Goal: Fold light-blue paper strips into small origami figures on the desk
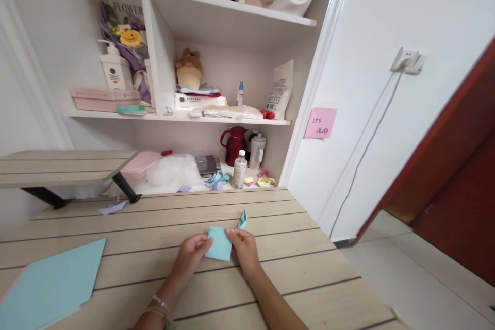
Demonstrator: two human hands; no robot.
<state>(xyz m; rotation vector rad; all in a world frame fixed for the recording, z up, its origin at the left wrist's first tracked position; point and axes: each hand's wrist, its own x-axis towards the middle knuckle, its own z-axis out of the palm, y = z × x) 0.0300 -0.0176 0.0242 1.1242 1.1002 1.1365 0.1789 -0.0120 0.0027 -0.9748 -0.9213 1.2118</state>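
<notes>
A small folded piece of light blue paper [219,242] is held just above the wooden desk [162,247], with one pointed flap sticking up at its right. My left hand [191,252] pinches its left edge with closed fingers. My right hand [244,248] pinches its upper right edge, fingers closed too. A stack of light blue paper sheets [48,286] lies at the desk's near left corner, a pink sheet edge showing under it.
A small folded lilac paper [112,208] lies by a raised wooden stand [58,166]. Behind the desk are a plastic bottle [239,169], a red jug [234,144], paper folds and a white bag [174,171]. Shelves hold boxes and toys. A pink sticky note [320,122] is on the wall.
</notes>
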